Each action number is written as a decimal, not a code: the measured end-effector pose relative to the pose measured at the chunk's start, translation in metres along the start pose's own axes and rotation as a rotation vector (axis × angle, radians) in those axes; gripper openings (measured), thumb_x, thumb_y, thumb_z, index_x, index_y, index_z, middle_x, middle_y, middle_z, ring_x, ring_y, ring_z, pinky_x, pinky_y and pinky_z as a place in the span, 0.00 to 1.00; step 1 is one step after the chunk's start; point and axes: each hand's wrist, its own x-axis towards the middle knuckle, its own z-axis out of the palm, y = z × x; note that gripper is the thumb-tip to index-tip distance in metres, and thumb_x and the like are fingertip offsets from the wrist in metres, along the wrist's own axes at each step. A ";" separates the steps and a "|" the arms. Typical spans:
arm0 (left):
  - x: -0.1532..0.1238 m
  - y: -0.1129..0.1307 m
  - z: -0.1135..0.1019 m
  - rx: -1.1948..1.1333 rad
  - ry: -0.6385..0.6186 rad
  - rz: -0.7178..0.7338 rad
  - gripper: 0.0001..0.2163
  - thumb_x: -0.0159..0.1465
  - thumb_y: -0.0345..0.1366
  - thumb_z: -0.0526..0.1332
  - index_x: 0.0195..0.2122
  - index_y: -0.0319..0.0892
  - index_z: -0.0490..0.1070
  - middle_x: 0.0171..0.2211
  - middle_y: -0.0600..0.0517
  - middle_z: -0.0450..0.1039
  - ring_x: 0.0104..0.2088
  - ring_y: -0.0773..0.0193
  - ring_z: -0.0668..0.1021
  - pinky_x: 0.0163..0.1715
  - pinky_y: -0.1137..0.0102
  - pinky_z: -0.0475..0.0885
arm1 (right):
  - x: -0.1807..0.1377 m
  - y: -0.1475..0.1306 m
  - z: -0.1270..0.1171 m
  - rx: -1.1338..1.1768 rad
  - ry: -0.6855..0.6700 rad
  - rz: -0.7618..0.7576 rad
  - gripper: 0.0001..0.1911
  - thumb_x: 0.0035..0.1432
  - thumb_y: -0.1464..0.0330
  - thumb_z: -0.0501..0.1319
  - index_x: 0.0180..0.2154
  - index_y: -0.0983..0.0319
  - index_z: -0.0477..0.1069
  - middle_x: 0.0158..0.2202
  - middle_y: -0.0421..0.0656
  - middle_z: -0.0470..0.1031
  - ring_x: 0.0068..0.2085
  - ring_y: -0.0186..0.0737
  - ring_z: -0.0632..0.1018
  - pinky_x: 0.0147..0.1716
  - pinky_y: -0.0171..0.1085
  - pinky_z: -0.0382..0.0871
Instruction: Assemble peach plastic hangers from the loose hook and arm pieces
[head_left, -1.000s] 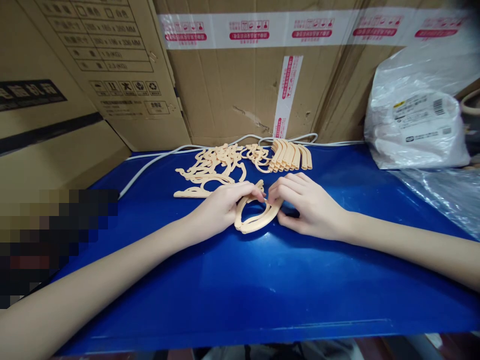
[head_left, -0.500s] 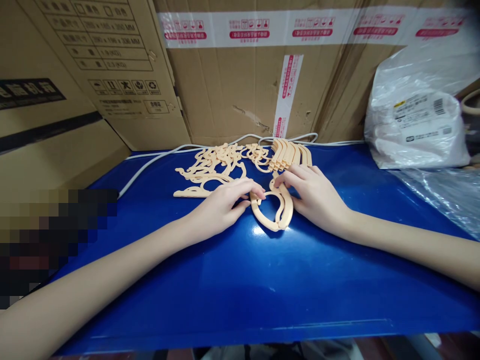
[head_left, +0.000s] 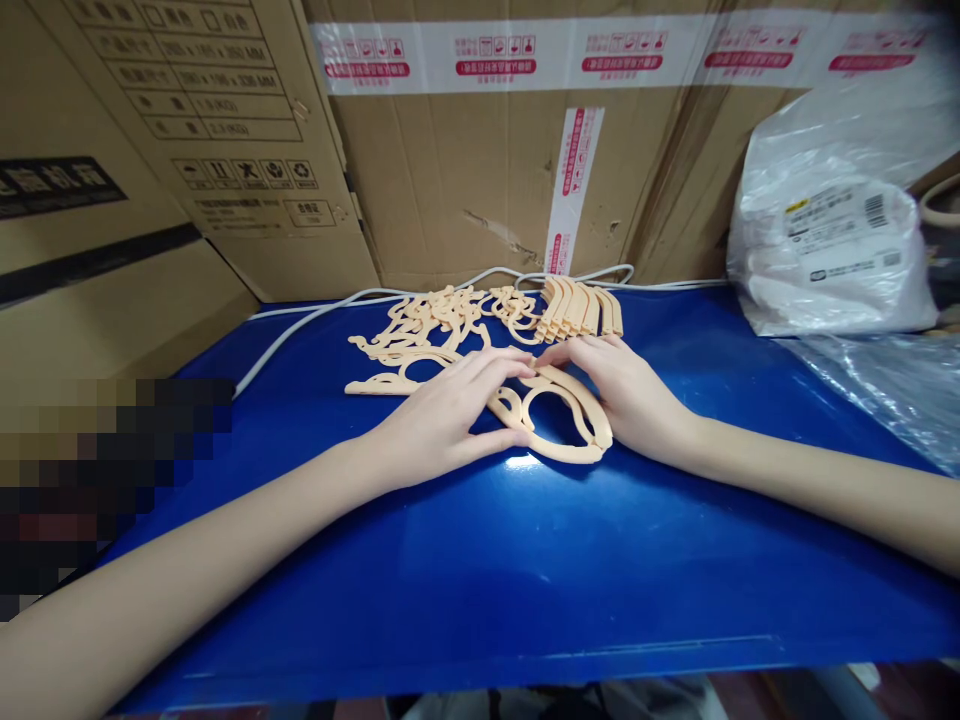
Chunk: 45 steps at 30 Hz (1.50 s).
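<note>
A cream plastic folding hanger (head_left: 592, 404) lies folded into a rounded loop on the blue table, with the blue surface showing through its opening. My left hand (head_left: 446, 415) grips its left end, thumb along the near side and fingers over the far side. On the other side, my right hand (head_left: 641, 395) is curled around the hanger's upper right edge, its fingertips close to those of my left hand. The fingers hide the hanger's far part. Just beyond my left hand lies a flat cream hanger piece (head_left: 375, 386), partly covered by it.
Behind my hands are a heap of cream hook-shaped pieces (head_left: 442, 318) and a row of curved cream pieces (head_left: 577, 310). A white cable (head_left: 300, 308) runs along the back. Cardboard boxes (head_left: 465, 180) wall the table; a plastic-wrapped package (head_left: 832, 250) sits at right.
The hanger has turned and shifted right, and more of its left end shows. My left hand has moved its thumb lower along it; my right hand's fingers have closed over the far edge.
</note>
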 end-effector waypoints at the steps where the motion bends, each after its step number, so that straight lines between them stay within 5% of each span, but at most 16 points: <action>1: 0.000 0.001 -0.001 0.039 -0.016 0.016 0.24 0.64 0.47 0.59 0.58 0.43 0.58 0.61 0.45 0.59 0.62 0.58 0.62 0.61 0.59 0.59 | 0.000 0.000 0.000 0.010 0.005 -0.011 0.09 0.59 0.73 0.60 0.43 0.60 0.66 0.43 0.43 0.76 0.43 0.42 0.75 0.43 0.39 0.63; 6: 0.000 0.004 -0.003 0.190 -0.066 0.106 0.32 0.60 0.56 0.58 0.59 0.40 0.57 0.60 0.42 0.61 0.62 0.52 0.62 0.61 0.56 0.56 | 0.000 -0.002 -0.001 0.109 0.001 -0.044 0.07 0.60 0.69 0.60 0.41 0.60 0.66 0.42 0.42 0.76 0.43 0.39 0.75 0.42 0.37 0.66; 14: 0.002 0.009 -0.007 0.458 -0.043 0.268 0.31 0.62 0.60 0.50 0.50 0.35 0.65 0.47 0.40 0.71 0.45 0.51 0.73 0.46 0.60 0.64 | 0.001 -0.004 -0.003 0.284 -0.103 0.018 0.12 0.58 0.65 0.61 0.44 0.60 0.65 0.37 0.42 0.77 0.36 0.37 0.76 0.37 0.36 0.68; 20: 0.002 0.008 -0.008 0.507 0.012 0.232 0.34 0.64 0.61 0.41 0.46 0.33 0.68 0.37 0.42 0.73 0.36 0.54 0.74 0.37 0.63 0.64 | 0.000 -0.004 -0.006 0.465 -0.134 0.044 0.14 0.58 0.68 0.60 0.46 0.60 0.63 0.32 0.39 0.75 0.33 0.35 0.76 0.33 0.34 0.67; 25: 0.001 0.002 -0.013 0.609 0.089 0.177 0.35 0.64 0.62 0.40 0.44 0.33 0.70 0.34 0.43 0.73 0.33 0.55 0.73 0.34 0.64 0.63 | 0.003 -0.005 -0.009 0.633 -0.086 0.251 0.12 0.68 0.62 0.48 0.44 0.60 0.65 0.30 0.40 0.74 0.30 0.34 0.74 0.31 0.34 0.66; 31: 0.003 -0.001 -0.015 0.793 0.153 0.187 0.34 0.64 0.62 0.42 0.38 0.33 0.72 0.28 0.45 0.71 0.30 0.57 0.73 0.30 0.66 0.61 | 0.008 -0.002 -0.008 0.923 -0.178 0.376 0.14 0.60 0.61 0.60 0.46 0.60 0.64 0.29 0.37 0.72 0.27 0.30 0.71 0.26 0.31 0.65; 38: 0.003 0.001 -0.017 0.860 0.151 0.154 0.37 0.62 0.64 0.41 0.41 0.32 0.73 0.31 0.42 0.74 0.33 0.54 0.75 0.33 0.64 0.63 | 0.009 -0.004 -0.007 1.214 -0.200 0.512 0.17 0.56 0.65 0.64 0.45 0.61 0.64 0.27 0.36 0.71 0.19 0.25 0.63 0.15 0.28 0.53; 45: 0.002 -0.001 -0.021 0.787 0.104 0.139 0.37 0.62 0.64 0.44 0.48 0.30 0.70 0.39 0.38 0.74 0.39 0.48 0.75 0.38 0.60 0.66 | 0.009 -0.002 -0.008 1.324 -0.196 0.596 0.20 0.55 0.67 0.65 0.48 0.60 0.63 0.30 0.39 0.74 0.21 0.25 0.63 0.16 0.28 0.51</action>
